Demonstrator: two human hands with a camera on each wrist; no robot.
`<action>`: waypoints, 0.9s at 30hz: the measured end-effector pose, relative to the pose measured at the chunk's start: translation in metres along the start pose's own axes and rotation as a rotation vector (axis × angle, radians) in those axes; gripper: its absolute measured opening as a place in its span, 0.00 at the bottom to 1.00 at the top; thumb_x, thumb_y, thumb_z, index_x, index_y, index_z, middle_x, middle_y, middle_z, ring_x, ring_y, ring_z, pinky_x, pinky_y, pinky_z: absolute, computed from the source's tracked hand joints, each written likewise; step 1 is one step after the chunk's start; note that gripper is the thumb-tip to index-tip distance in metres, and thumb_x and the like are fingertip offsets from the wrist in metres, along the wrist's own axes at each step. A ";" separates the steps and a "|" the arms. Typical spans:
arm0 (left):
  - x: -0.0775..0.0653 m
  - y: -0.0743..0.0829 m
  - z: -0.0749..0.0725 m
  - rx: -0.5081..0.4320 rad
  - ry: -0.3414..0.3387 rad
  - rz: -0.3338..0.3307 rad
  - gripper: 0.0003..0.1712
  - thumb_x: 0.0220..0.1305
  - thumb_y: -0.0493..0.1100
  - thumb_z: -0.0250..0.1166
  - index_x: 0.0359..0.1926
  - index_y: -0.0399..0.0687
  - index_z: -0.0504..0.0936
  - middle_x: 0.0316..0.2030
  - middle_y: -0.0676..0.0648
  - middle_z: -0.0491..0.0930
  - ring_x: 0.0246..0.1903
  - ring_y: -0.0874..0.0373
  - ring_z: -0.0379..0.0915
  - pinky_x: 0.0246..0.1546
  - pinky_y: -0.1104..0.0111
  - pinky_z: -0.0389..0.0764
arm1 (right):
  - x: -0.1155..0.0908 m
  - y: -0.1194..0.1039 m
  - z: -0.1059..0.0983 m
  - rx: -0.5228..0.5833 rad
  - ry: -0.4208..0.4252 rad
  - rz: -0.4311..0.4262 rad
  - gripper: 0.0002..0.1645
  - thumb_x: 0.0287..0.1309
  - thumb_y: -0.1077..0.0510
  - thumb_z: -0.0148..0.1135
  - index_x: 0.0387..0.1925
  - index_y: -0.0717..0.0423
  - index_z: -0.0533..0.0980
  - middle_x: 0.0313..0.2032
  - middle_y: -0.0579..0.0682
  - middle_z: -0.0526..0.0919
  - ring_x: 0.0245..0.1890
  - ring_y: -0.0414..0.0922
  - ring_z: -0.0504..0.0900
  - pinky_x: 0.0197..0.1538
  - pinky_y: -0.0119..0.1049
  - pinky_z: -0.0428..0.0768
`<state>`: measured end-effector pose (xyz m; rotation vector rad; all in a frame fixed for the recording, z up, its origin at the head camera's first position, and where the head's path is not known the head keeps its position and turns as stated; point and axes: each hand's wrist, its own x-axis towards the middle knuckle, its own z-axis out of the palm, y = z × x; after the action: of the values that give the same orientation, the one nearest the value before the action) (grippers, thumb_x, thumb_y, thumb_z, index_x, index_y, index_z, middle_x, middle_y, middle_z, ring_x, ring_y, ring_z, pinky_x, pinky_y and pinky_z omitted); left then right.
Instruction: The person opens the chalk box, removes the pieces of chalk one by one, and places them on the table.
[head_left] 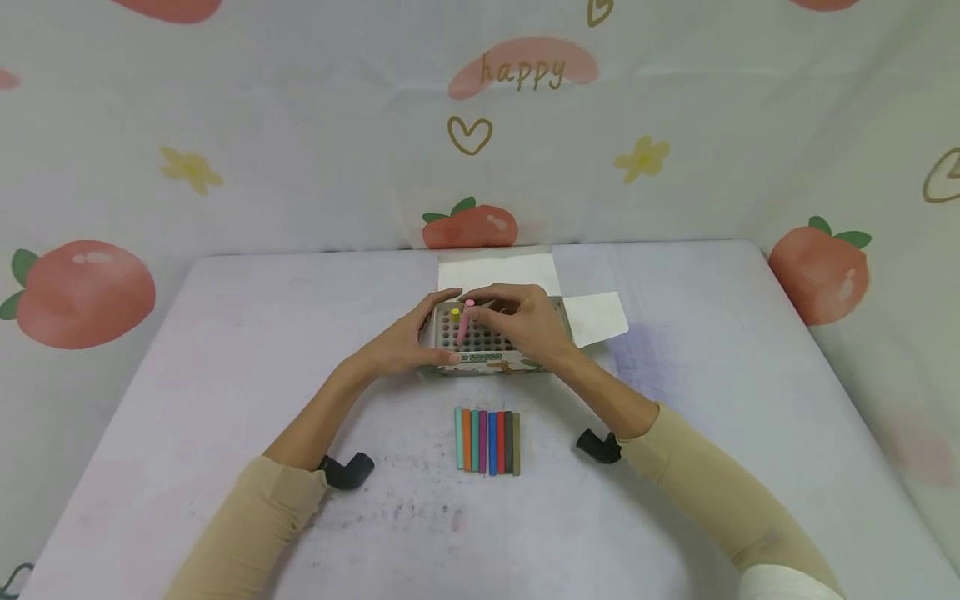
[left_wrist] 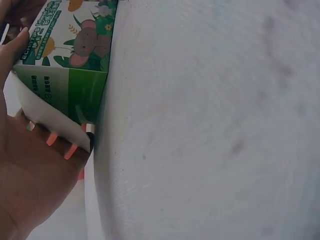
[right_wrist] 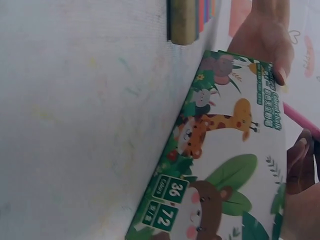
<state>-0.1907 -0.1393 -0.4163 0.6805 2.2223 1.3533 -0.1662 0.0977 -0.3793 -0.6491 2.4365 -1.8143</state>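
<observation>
My right hand (head_left: 532, 321) pinches a pink chalk stick (head_left: 464, 325), tilted over the holed insert of a cardboard chalk box (head_left: 498, 365). In the right wrist view, the pink chalk stick (right_wrist: 301, 120) shows just beyond the printed box front (right_wrist: 235, 155). With thumb in front and fingers behind, my left hand (head_left: 401, 343) grips the box's left end. The left wrist view shows that hand (left_wrist: 35, 175) around the end with its green side and loose white flap (left_wrist: 50, 117). A yellow chalk stick (head_left: 455, 314) stands in a hole at the left.
Several chalk sticks (head_left: 492, 442) lie side by side on the table in front of the box. The box's white lid (head_left: 498, 268) is folded back, and a side flap (head_left: 596, 318) sticks out right. A patterned cloth (head_left: 315, 125) hangs behind the table.
</observation>
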 end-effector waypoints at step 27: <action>-0.002 -0.003 0.000 0.020 0.005 0.014 0.55 0.57 0.50 0.74 0.77 0.71 0.49 0.69 0.48 0.60 0.63 0.49 0.59 0.64 0.44 0.57 | -0.043 -0.011 -0.036 0.043 0.013 0.063 0.15 0.63 0.60 0.67 0.49 0.63 0.82 0.39 0.52 0.86 0.35 0.60 0.80 0.37 0.36 0.79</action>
<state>-0.1897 -0.1415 -0.4185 0.7024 2.2418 1.3428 -0.1338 0.1430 -0.3666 -0.5527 2.3898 -1.8468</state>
